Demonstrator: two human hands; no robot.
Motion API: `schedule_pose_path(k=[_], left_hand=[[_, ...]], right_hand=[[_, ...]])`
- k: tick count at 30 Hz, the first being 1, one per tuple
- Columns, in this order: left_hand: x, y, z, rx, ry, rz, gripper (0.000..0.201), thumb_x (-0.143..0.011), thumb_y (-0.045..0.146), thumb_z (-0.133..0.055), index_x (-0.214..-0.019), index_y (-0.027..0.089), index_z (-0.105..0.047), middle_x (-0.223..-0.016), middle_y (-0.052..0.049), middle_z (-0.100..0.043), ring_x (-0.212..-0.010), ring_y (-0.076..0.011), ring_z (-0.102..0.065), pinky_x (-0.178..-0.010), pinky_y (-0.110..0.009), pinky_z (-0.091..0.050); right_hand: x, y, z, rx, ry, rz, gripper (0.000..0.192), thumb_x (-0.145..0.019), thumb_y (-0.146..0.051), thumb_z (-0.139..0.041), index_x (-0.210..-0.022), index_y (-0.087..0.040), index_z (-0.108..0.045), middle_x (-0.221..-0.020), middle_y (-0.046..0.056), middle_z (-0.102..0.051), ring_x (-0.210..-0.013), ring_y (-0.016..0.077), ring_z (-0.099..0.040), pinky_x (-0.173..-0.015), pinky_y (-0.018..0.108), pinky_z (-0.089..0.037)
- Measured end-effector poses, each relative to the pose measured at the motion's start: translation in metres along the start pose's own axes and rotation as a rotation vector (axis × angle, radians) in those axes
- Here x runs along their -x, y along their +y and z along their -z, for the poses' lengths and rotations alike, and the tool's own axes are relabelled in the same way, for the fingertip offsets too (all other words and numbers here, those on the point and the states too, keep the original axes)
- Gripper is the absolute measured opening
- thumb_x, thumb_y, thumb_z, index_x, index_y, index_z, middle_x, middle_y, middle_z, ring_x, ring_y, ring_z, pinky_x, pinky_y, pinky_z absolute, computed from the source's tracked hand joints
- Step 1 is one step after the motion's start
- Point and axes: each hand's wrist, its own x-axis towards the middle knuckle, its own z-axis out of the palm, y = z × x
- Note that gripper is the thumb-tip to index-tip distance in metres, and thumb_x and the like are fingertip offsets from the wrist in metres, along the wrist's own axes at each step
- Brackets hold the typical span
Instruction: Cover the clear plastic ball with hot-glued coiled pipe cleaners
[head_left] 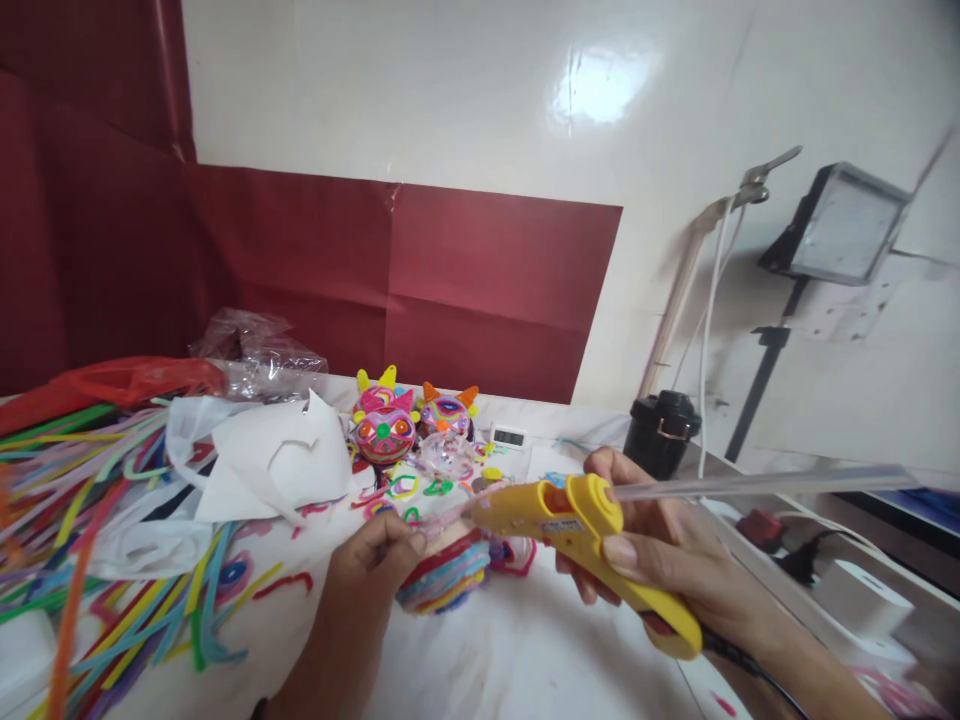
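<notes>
A craft workspace: pipe cleaners (heaped), finished masks on table.

Both forearms are bare, with no sleeves, rings or gloves in view. The left hand has short nails. The right hand shows a longer, unpainted thumbnail (its wrist carries no watch or band).

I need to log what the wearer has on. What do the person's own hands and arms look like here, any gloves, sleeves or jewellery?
Both are bare: the left hand and right hand wear no gloves or visible rings, and the forearms show no sleeves. The fingernails look short and unpainted. A dark edge, perhaps a band, shows low on the left forearm.
</notes>
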Motion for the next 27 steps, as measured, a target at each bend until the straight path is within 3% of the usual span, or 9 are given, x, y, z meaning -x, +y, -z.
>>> schedule_pose_path(k=[19,27], left_hand=[[-0.002,-0.0021,0.003,0.083,-0.001,-0.021,0.025,-0.062,0.032,-0.071,-0.052,0.02,-0.051,-0.047,0.007,-0.041,-0.046,-0.0101,-0.034,-0.046,-0.021,-0.026],[0.0035,0.0065,0.0012,0.118,-0.005,0.004,0.025,-0.06,0.031,-0.073,-0.051,0.019,-0.052,-0.049,0.007,-0.041,-0.047,-0.0102,-0.035,-0.047,-0.021,-0.029]], right_hand=[[0.0027,0.0029,0.01,0.07,0.016,0.014,0.048,-0.072,-0.038,-0.076,-0.088,-0.024,-0.032,-0.068,0.0,-0.065,-0.055,0.013,-0.061,-0.046,0.018,-0.039],[-0.0008,0.0015,0.0079,0.067,0.024,0.023,0.054,-0.07,-0.039,-0.076,-0.086,-0.025,-0.028,-0.065,0.0,-0.066,-0.052,0.0116,-0.06,-0.044,0.016,-0.038]])
